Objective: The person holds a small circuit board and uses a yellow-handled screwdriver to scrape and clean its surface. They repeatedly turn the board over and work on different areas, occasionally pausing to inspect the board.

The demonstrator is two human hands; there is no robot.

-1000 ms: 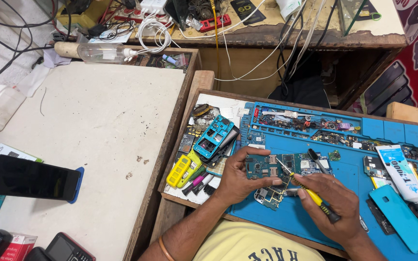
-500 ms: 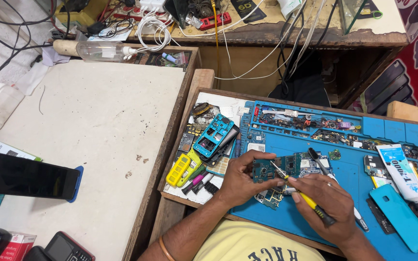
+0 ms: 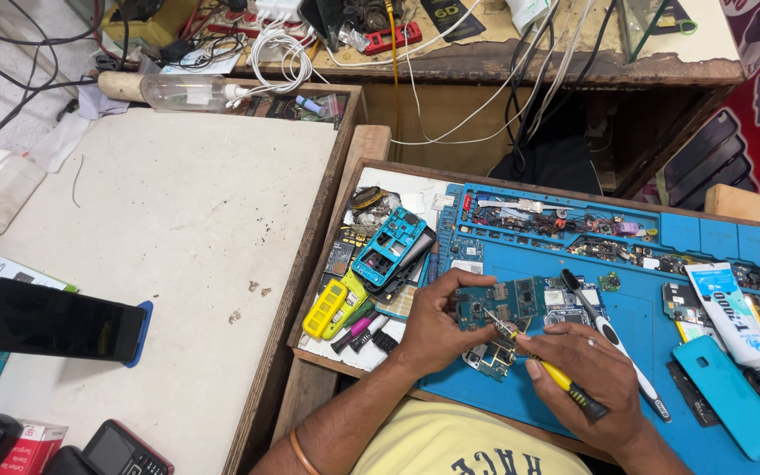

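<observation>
**Circuit Board Held and Probed on the Blue Work Mat**

Left forearm enters from the lower edge and angles up to the right. The left hand (image 3: 433,330) is curled, thumb and fingers clamped on the left edge of the green circuit board (image 3: 501,303), holding it just above the blue work mat (image 3: 644,352).

The right hand (image 3: 595,383) comes in from the lower right, fingers closed in a pen-style grasp around a yellow-handled screwdriver (image 3: 549,369). The tool tilts up to the left; its tip touches the lower face of the board.

A second, smaller board (image 3: 492,358) lies on the mat directly below the held one, between the two hands.

Compared with the frame one second earlier, both hands hold the same grip; the board and screwdriver tip sit in practically the same place.

Surroundings: a white-handled brush (image 3: 613,339) lies just right of the right hand. Farther right lie a white tube (image 3: 730,312) and a turquoise phone cover (image 3: 730,396). Left of the left hand sit a yellow part (image 3: 332,306) and a turquoise phone frame (image 3: 389,244). A dark phone (image 3: 54,321) rests on the pale table (image 3: 186,229), well apart.
</observation>
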